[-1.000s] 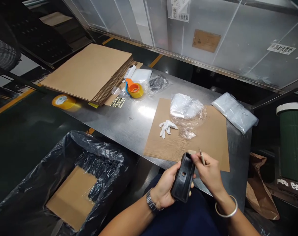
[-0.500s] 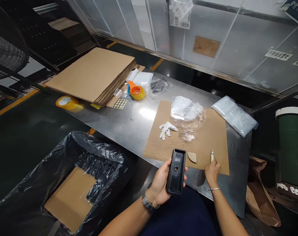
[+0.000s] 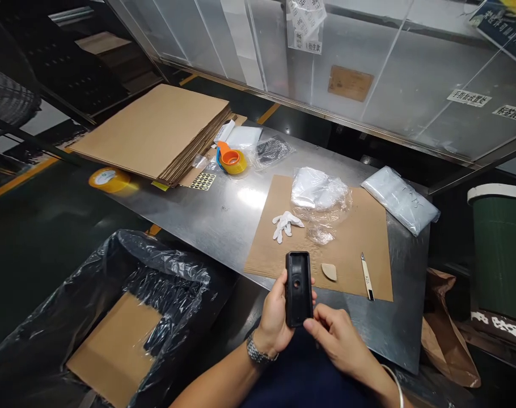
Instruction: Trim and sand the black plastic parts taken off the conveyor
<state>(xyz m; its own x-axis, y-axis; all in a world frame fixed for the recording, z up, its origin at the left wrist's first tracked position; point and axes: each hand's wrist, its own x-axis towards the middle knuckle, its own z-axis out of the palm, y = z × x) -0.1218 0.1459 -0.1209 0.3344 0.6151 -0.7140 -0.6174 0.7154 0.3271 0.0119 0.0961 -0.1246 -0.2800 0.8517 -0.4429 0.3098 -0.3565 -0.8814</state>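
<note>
Head view: I see two hands, one tray
Left hand: wrapped around black rectangular tray
Right hand: thumb at tray's near corner; can't tell if gripping
Tray: hollow side facing me, hole in floor
Craft knife: on cardboard sheet, right of tan wedge

A stack of cardboard sheets sits at the left end of the steel bench, a roll of yellow tape by the near-left corner. Bundled clear plastic bags (with handwriting on top) lie at the far-right corner. Past the right edge are a green bin and a brown paper bag.
</note>
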